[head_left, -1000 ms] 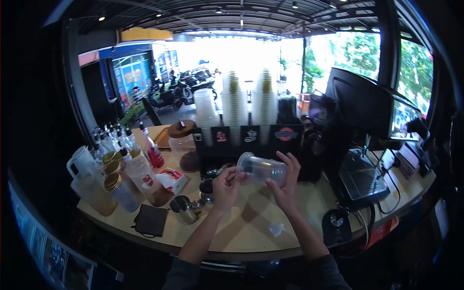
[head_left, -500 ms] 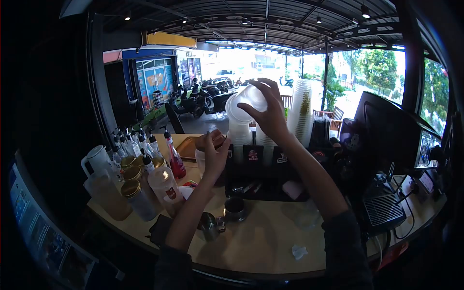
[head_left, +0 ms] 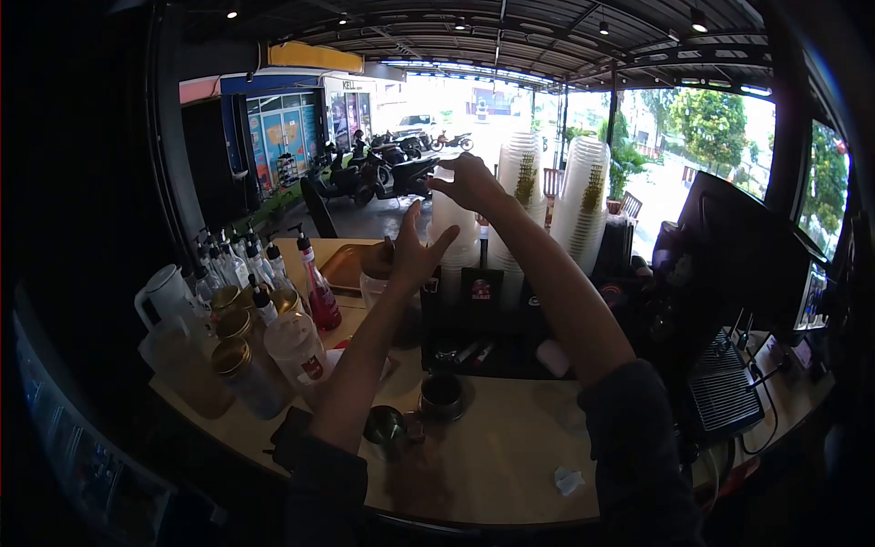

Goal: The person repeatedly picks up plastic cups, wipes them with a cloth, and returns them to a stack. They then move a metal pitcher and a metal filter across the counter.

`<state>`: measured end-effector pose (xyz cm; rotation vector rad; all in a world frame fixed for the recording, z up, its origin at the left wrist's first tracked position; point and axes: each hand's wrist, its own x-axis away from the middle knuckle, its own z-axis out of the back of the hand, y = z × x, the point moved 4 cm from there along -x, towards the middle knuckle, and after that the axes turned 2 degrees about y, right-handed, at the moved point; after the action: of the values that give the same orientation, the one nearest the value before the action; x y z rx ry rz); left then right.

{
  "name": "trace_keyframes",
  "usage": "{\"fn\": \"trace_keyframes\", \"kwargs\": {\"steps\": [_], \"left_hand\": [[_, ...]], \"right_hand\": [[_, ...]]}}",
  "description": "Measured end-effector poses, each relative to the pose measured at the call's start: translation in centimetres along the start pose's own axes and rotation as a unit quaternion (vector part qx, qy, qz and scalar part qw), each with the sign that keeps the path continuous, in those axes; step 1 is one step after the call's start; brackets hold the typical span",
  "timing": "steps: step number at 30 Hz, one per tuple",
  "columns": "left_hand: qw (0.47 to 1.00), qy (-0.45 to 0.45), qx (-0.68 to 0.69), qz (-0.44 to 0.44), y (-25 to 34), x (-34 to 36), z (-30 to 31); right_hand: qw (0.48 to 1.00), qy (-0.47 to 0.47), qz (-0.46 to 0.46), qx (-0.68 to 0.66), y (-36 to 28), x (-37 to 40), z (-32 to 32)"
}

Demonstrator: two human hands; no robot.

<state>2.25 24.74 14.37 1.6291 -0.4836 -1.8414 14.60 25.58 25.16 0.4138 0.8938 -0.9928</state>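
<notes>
My right hand (head_left: 469, 185) is raised toward twelve o'clock, its fingers (head_left: 436, 182) curled down over the top of the clear cup stack (head_left: 453, 232), gripping the uppermost cup there. That stack stands upright at the back of the counter (head_left: 510, 456), behind a dark organiser (head_left: 483, 319). My left hand (head_left: 412, 253) is just at the stack's eight o'clock, released, with the fingers spread wide and pointing up; I cannot tell whether they touch the plastic.

Two taller cup stacks (head_left: 521, 178) (head_left: 583, 196) rise at the first one's two o'clock. At nine o'clock from my left hand stands a pump bottle of red syrup (head_left: 321, 296), with gold-lidded jars (head_left: 232, 356) and a pitcher (head_left: 169, 292) further out. At six o'clock, near me, sit two small metal cups (head_left: 442, 394) (head_left: 385, 424). A crumpled scrap (head_left: 570, 479) lies at five o'clock.
</notes>
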Motion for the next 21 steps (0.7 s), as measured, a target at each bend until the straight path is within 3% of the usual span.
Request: {"fn": "trace_keyframes", "kwargs": {"steps": [2,4,6,10,15,17,18,21], "left_hand": [[1.0,-0.008,-0.016,-0.014,-0.1,-0.2,-0.1],[0.999,-0.014,-0.034,-0.029,-1.2,-0.7,-0.6],[0.998,-0.062,-0.018,0.014,-2.4,-0.9,-1.7],[0.998,-0.054,-0.04,0.015,-2.9,-0.4,-2.5],[0.999,0.012,-0.039,-0.019,-1.4,1.0,-2.0],[0.997,0.04,-0.055,-0.04,-0.3,1.6,-1.5],[0.993,0.068,-0.068,-0.064,0.6,1.8,-1.2],[0.994,0.056,-0.042,-0.085,2.6,2.4,-0.4]], "right_hand": [[0.999,-0.038,-0.022,-0.002,-0.2,1.2,-0.5],[1.0,-0.011,-0.024,0.011,-0.6,2.0,-1.3],[0.998,0.042,-0.05,0.002,-0.5,2.7,-1.6],[0.996,0.074,-0.043,-0.008,0.0,3.4,-1.9],[0.997,0.043,-0.056,0.012,-0.5,3.4,-1.6],[0.995,-0.043,-0.069,0.054,-0.9,3.2,-1.1],[0.995,-0.043,-0.071,0.054,-0.7,3.4,-1.2],[0.99,0.071,0.05,0.11,-2.0,4.5,0.0]]}}
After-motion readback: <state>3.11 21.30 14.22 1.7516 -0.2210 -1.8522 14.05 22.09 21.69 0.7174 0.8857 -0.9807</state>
